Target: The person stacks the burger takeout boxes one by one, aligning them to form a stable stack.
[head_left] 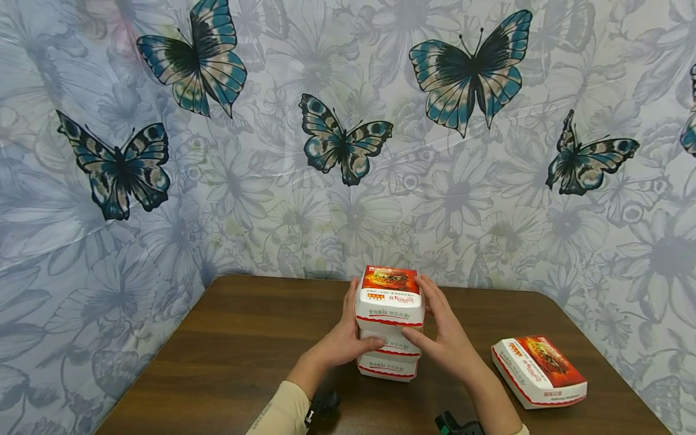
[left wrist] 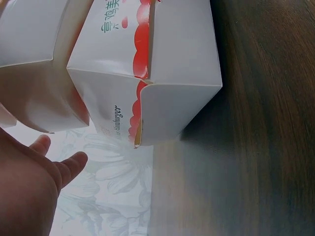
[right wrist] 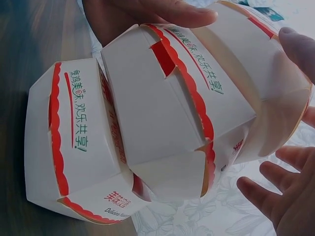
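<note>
Three white-and-red burger boxes stand stacked on the table: a top box [head_left: 389, 307], a middle box [head_left: 399, 345] and a bottom box [head_left: 387, 367]. Along the stack's left side lies my left hand [head_left: 348, 338], fingers extended up by the top box and thumb across the middle box's front. My right hand [head_left: 443, 332] flanks the right side, its index fingertip at the top box's upper edge and its thumb near the seam below. In the right wrist view the top box [right wrist: 246, 64] leans against the middle box [right wrist: 162, 108]; the right hand's lower fingers [right wrist: 261, 194] are spread, apart from the cardboard.
Another burger box [head_left: 538, 371] lies at the right of the brown wooden table [head_left: 234, 338]. Behind the table hangs a butterfly-patterned cloth [head_left: 304, 217]. Dark wrist devices [head_left: 326, 402] show near the front edge.
</note>
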`<state>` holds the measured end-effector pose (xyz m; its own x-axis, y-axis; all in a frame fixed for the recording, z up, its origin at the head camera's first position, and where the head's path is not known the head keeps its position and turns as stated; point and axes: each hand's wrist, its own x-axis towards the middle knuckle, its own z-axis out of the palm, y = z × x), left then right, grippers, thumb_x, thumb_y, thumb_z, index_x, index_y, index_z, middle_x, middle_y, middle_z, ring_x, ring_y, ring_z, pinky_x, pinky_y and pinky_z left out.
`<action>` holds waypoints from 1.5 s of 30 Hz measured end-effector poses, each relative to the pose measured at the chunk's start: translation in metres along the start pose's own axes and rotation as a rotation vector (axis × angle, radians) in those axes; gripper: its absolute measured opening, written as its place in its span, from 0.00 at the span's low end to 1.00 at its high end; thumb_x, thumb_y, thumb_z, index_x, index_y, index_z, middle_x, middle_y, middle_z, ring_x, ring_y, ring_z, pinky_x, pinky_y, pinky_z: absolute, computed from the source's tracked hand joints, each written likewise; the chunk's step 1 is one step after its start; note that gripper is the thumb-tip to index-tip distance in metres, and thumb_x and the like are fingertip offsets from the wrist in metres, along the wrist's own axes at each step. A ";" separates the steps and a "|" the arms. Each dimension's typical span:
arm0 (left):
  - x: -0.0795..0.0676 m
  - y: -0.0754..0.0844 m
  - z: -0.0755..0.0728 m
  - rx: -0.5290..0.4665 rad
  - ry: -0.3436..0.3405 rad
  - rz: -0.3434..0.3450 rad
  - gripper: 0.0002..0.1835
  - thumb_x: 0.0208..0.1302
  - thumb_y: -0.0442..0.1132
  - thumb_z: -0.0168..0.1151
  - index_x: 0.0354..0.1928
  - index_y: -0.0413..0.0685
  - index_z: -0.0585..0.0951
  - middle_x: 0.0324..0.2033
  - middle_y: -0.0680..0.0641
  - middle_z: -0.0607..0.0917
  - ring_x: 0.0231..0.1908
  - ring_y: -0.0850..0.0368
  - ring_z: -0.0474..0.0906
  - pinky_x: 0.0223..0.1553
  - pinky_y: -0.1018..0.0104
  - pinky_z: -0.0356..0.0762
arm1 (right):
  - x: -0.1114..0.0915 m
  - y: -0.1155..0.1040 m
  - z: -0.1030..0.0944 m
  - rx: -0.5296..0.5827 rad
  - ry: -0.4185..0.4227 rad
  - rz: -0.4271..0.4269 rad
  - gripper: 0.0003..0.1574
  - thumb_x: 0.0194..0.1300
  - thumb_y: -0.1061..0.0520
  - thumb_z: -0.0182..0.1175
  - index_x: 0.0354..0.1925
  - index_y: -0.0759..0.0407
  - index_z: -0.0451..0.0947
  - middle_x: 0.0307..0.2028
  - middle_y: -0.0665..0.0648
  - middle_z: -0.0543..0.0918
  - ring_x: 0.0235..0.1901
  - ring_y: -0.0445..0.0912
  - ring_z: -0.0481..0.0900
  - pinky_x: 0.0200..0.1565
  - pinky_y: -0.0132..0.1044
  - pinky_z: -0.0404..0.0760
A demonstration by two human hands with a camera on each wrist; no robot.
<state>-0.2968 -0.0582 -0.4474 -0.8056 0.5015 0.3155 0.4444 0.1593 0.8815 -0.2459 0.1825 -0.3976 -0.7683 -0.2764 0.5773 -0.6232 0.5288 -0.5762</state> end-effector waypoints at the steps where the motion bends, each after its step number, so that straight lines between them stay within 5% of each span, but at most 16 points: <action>1: 0.000 0.000 0.000 -0.004 -0.001 0.000 0.68 0.58 0.51 0.74 0.74 0.81 0.22 0.76 0.52 0.38 0.75 0.48 0.50 0.71 0.41 0.60 | 0.000 0.000 0.000 0.001 0.001 0.001 0.58 0.60 0.54 0.71 0.79 0.47 0.50 0.78 0.58 0.52 0.72 0.56 0.59 0.59 0.41 0.75; 6: 0.000 0.001 -0.001 -0.025 -0.002 -0.009 0.68 0.57 0.50 0.74 0.73 0.82 0.23 0.76 0.51 0.39 0.75 0.49 0.50 0.71 0.43 0.58 | 0.000 0.001 -0.001 0.004 0.005 0.009 0.60 0.59 0.54 0.72 0.79 0.46 0.48 0.78 0.59 0.52 0.64 0.53 0.69 0.56 0.50 0.75; 10: -0.001 0.001 -0.001 -0.031 0.002 -0.013 0.69 0.56 0.49 0.75 0.74 0.81 0.23 0.77 0.50 0.38 0.75 0.48 0.49 0.71 0.40 0.57 | 0.000 0.002 -0.008 0.005 0.030 -0.003 0.63 0.57 0.56 0.73 0.79 0.46 0.48 0.77 0.62 0.54 0.69 0.43 0.63 0.61 0.35 0.70; 14: -0.001 0.001 -0.004 -0.032 -0.005 -0.007 0.69 0.55 0.52 0.76 0.74 0.80 0.24 0.78 0.51 0.35 0.76 0.46 0.45 0.72 0.35 0.53 | -0.001 0.005 -0.020 0.021 0.066 0.000 0.59 0.61 0.53 0.70 0.80 0.48 0.47 0.77 0.62 0.54 0.75 0.47 0.54 0.63 0.21 0.59; 17: -0.002 0.001 -0.006 -0.033 -0.015 0.001 0.69 0.55 0.55 0.75 0.74 0.80 0.24 0.79 0.53 0.33 0.78 0.46 0.40 0.72 0.33 0.49 | -0.002 0.005 -0.030 0.014 0.084 0.034 0.54 0.68 0.49 0.65 0.80 0.47 0.46 0.78 0.61 0.53 0.74 0.58 0.55 0.66 0.31 0.61; 20: -0.002 0.001 -0.007 -0.041 -0.026 0.012 0.69 0.54 0.55 0.75 0.75 0.79 0.24 0.79 0.55 0.31 0.79 0.46 0.36 0.72 0.30 0.46 | -0.003 0.005 -0.038 -0.015 0.106 0.066 0.51 0.70 0.49 0.62 0.80 0.48 0.45 0.78 0.63 0.53 0.74 0.65 0.54 0.68 0.52 0.62; 24: -0.003 0.001 -0.009 -0.065 -0.040 0.020 0.70 0.54 0.54 0.75 0.76 0.73 0.24 0.79 0.56 0.31 0.78 0.46 0.37 0.72 0.31 0.45 | -0.004 0.004 -0.048 -0.094 0.142 0.089 0.53 0.67 0.50 0.65 0.79 0.49 0.47 0.76 0.67 0.54 0.72 0.69 0.53 0.62 0.74 0.58; 33: -0.002 0.000 -0.010 -0.061 -0.059 0.053 0.70 0.54 0.62 0.73 0.76 0.73 0.23 0.79 0.53 0.33 0.78 0.44 0.39 0.71 0.30 0.46 | -0.007 0.007 -0.072 -0.293 0.164 0.121 0.57 0.62 0.46 0.70 0.78 0.57 0.50 0.74 0.72 0.56 0.70 0.74 0.52 0.61 0.76 0.55; 45: -0.003 0.001 -0.012 -0.073 -0.071 0.113 0.68 0.56 0.68 0.68 0.77 0.67 0.24 0.79 0.53 0.29 0.79 0.44 0.33 0.71 0.27 0.43 | -0.028 0.031 -0.120 -0.393 -0.092 0.446 0.68 0.66 0.33 0.62 0.79 0.63 0.32 0.74 0.82 0.44 0.68 0.82 0.47 0.57 0.79 0.56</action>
<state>-0.2987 -0.0703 -0.4433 -0.7216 0.5716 0.3906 0.4985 0.0375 0.8661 -0.2265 0.3034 -0.3622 -0.9638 -0.0186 0.2659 -0.1502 0.8621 -0.4840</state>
